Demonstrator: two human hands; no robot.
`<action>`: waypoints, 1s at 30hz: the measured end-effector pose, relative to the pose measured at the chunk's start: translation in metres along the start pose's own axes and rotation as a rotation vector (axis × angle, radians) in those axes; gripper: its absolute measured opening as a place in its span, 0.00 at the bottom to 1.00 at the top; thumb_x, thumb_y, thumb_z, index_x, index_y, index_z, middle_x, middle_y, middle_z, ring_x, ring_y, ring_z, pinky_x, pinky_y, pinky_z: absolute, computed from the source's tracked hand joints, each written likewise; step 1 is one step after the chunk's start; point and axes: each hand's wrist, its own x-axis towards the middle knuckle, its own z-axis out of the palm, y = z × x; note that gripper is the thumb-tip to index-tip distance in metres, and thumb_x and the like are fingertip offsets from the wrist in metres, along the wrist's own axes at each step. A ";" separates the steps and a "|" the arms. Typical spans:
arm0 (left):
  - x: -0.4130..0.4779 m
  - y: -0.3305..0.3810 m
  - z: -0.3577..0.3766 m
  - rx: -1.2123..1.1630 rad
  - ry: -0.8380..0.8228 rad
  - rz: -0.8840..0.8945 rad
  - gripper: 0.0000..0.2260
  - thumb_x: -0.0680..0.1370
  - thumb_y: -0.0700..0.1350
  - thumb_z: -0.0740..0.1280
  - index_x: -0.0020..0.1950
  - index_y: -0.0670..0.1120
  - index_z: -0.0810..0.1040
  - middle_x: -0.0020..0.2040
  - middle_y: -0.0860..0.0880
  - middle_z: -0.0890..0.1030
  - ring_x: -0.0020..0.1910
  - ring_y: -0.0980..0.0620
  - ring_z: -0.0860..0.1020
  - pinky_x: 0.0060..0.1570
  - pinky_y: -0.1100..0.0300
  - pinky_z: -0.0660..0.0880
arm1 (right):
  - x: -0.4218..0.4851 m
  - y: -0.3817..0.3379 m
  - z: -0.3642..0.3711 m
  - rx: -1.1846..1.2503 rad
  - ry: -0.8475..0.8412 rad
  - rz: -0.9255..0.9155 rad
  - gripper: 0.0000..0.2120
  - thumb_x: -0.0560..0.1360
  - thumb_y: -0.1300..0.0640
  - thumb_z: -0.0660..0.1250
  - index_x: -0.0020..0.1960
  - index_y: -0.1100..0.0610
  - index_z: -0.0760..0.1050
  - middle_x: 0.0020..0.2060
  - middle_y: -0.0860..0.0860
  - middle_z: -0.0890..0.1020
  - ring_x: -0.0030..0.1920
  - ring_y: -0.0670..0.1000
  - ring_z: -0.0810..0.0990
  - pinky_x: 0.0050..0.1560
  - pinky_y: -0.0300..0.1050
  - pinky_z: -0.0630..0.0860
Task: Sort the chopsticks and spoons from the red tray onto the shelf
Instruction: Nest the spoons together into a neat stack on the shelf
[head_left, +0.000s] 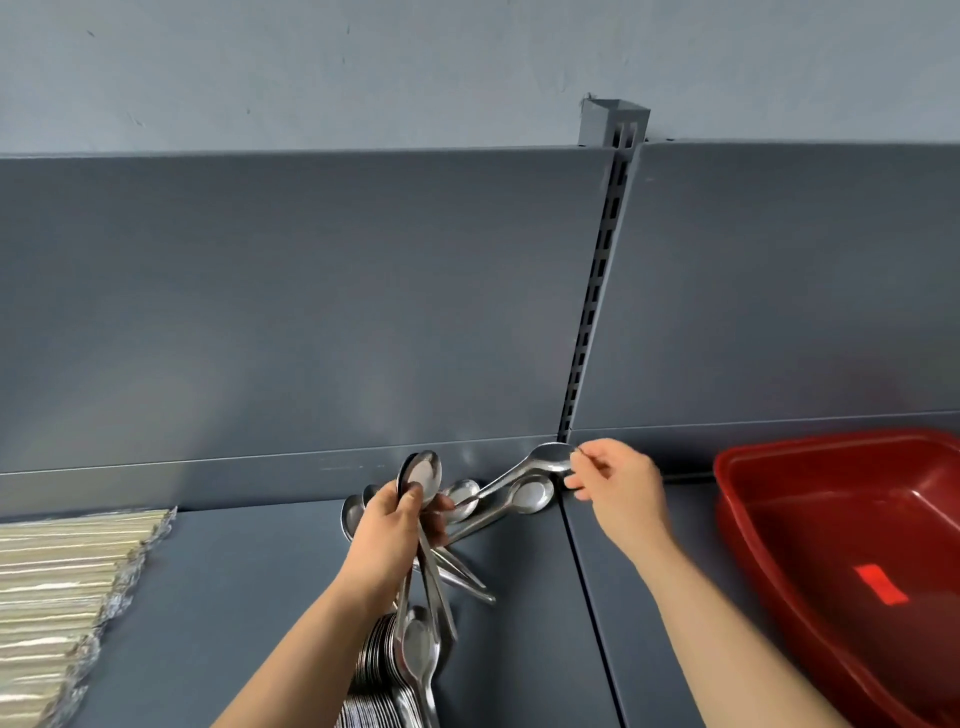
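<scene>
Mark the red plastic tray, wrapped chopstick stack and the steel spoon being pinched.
Red plastic tray (730, 493): head view, left rim.
Wrapped chopstick stack (57, 571): head view, middle.
Pinched steel spoon (548, 456): head view, bowl.

The spoons (423, 475) are polished metal, mirror-bright, with glare and soft reflections on their bowls. The shelf (234, 597) and its back panel (311, 312) look like sheet metal painted grey-blue, smooth and matt with only a faint sheen. On the right, the red tray (841, 439) is glossy moulded plastic. On the left, the chopsticks (62, 571) are pale, wood-like sticks in clear, crinkled, shiny plastic wrappers. The far wall (311, 78) is matt paint with small scuffs.
</scene>
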 end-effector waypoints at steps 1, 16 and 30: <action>0.001 0.003 0.004 -0.026 -0.011 0.002 0.10 0.83 0.42 0.56 0.52 0.39 0.75 0.43 0.44 0.84 0.41 0.47 0.81 0.44 0.54 0.79 | 0.004 -0.006 -0.005 0.019 -0.013 -0.036 0.07 0.76 0.65 0.67 0.41 0.57 0.79 0.32 0.53 0.83 0.32 0.46 0.83 0.35 0.39 0.80; -0.013 -0.008 0.033 -0.097 -0.330 -0.156 0.10 0.81 0.46 0.62 0.54 0.40 0.76 0.41 0.41 0.82 0.32 0.43 0.80 0.29 0.53 0.77 | 0.000 -0.008 0.024 0.085 -0.372 -0.013 0.06 0.74 0.65 0.69 0.41 0.57 0.81 0.26 0.50 0.82 0.27 0.47 0.80 0.32 0.38 0.77; -0.004 -0.026 -0.010 0.039 0.021 -0.046 0.08 0.80 0.38 0.62 0.42 0.37 0.75 0.30 0.43 0.76 0.25 0.48 0.74 0.27 0.57 0.74 | 0.015 0.030 0.030 -0.092 -0.060 0.086 0.08 0.77 0.59 0.65 0.40 0.52 0.78 0.28 0.50 0.82 0.29 0.44 0.81 0.37 0.53 0.80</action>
